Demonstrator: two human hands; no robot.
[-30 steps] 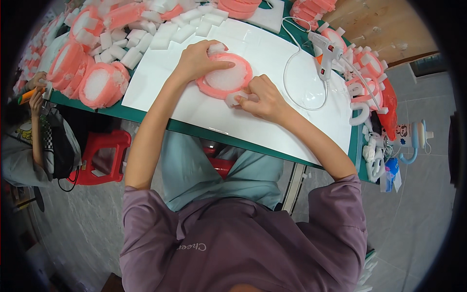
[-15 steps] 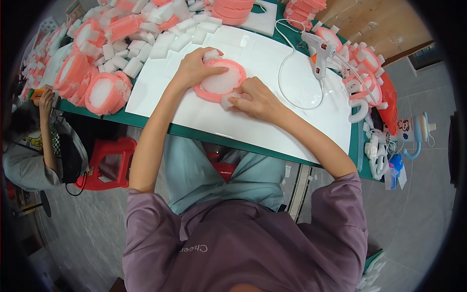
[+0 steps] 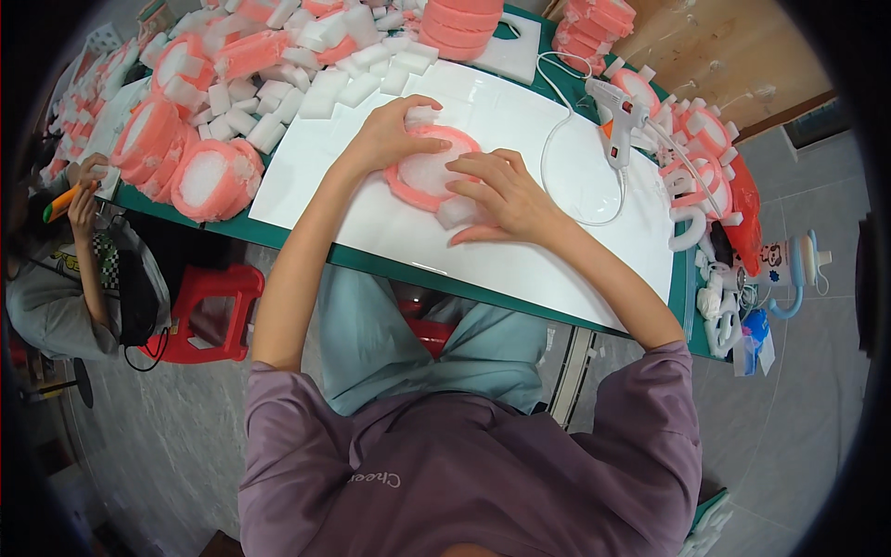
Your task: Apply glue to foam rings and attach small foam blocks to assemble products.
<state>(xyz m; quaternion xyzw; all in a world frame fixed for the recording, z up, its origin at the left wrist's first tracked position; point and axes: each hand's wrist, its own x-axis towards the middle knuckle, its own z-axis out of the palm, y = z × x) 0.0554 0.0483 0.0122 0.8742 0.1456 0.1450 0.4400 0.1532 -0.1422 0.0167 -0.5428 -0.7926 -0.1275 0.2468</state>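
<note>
A round foam disc (image 3: 429, 173) with a white middle and a pink rim lies on a white sheet (image 3: 320, 209). My left hand (image 3: 388, 135) grips its far left side, the thumb over the rim and the fingers curled round a small white foam block (image 3: 422, 117) at the far edge. Another white foam block (image 3: 455, 214) sits against the near right rim. Over that block my right hand (image 3: 520, 202) is open, fingers spread and thumb apart; whether its fingertips touch the disc is hard to tell.
A white glue gun (image 3: 616, 116) with a looping cable rests to the right. Pink rings and white blocks (image 3: 266, 133) pile up at the left and back. Beside the green table (image 3: 399, 267), a person at left holds an orange-handled tool (image 3: 61, 202). A red stool (image 3: 215, 302) stands there.
My right hand has loosened from the block at the near right rim, its fingers now spread. My left hand keeps its hold. The person at left has raised the orange-handled tool to a tilt.
</note>
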